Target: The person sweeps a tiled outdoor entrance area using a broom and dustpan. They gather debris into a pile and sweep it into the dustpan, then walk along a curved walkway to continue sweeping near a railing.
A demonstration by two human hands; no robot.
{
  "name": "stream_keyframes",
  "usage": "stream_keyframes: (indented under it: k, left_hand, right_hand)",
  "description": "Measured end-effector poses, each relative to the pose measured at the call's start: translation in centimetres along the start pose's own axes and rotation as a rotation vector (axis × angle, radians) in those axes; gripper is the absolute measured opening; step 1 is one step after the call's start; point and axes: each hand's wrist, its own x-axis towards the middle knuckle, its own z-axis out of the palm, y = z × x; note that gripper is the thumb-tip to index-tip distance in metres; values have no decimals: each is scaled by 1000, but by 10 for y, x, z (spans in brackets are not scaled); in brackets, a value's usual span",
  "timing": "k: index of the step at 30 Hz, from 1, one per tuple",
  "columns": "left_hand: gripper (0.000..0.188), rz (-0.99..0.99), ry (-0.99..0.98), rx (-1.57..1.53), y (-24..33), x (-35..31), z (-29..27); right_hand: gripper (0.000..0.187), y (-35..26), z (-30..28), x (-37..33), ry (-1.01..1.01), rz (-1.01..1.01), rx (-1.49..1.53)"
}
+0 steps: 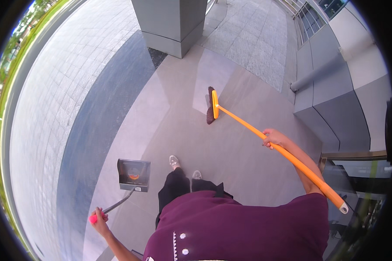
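Pillar [163, 21] ahead, wall [342, 119] at right; I see right hand [273, 138], fingers clamped round broom [292, 161], left hand [100, 219], fingers clamped round dustpan handle [119, 202].

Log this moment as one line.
Left hand: holds gray dustpan by pink-ended handle | Right hand: grips orange broom | Broom head: ahead of shoes | Dustpan: left of shoes

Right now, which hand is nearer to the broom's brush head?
The right. The right hand grips the orange broom handle, partway up from the brush head. The left hand is farther off, at the person's left, holding the dustpan's handle.
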Motion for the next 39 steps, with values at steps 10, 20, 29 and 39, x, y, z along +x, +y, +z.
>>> stream_keyframes:
  k: [10,20,29,39]
  left_hand:
    - [27,121,-313,138,188,109,270]
    - [25,195,-492,236,345,154,454]
    - [22,308,-495,301,403,114,598]
    - [20,368,-629,301,506,60,757]
  right_hand:
    - [33,-124,-24,113,-208,-54,965]
    - [39,-180,-134,221,-156,53,734]
    - [43,-274,-281,172,16,27,527]
    - [33,-333,-284,418,-308,-41,881]
